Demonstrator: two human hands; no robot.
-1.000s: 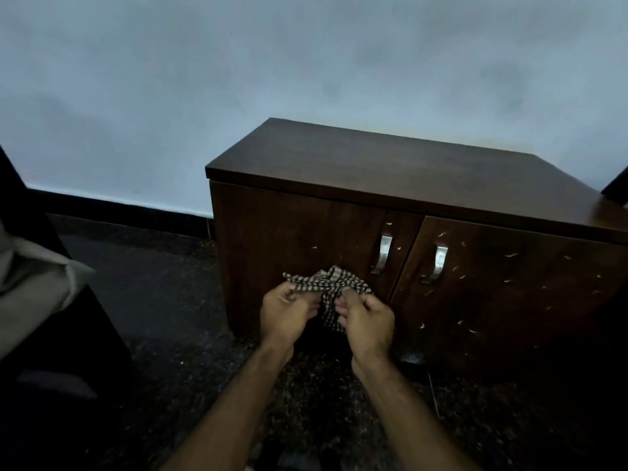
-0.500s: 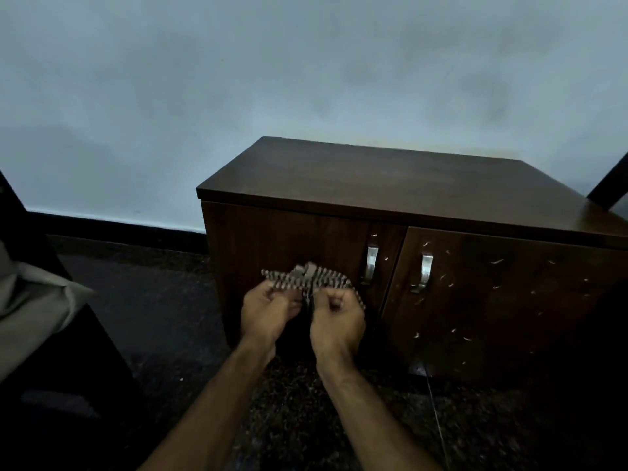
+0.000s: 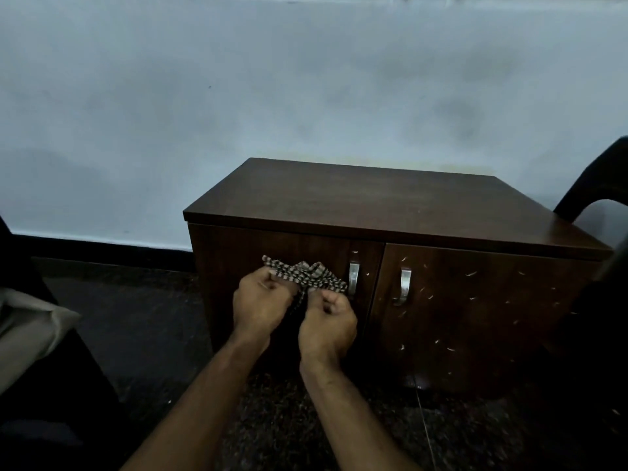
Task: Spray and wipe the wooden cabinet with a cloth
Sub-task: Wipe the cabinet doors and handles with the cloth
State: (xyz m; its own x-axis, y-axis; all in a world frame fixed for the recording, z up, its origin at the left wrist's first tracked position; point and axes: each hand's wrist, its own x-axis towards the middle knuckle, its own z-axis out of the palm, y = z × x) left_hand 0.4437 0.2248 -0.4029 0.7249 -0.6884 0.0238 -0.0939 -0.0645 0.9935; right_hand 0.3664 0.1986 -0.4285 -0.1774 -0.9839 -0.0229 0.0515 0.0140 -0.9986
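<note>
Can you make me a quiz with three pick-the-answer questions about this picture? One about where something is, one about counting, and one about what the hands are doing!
1. Where is the checked cloth?
A. lying on top of the cabinet
B. held up in front of the left door
C. on the floor

2. How many metal handles does the cabinet have?
A. one
B. two
C. four

3. What are the hands doing?
A. both grip the cloth
B. only one grips the cloth
C. both are empty

Answers:
1. B, the cloth is bunched in front of the left door, beside the left handle.
2. B, the left handle and the right handle sit side by side where the doors meet.
3. A, the left hand and the right hand each pinch an edge of the cloth.
</note>
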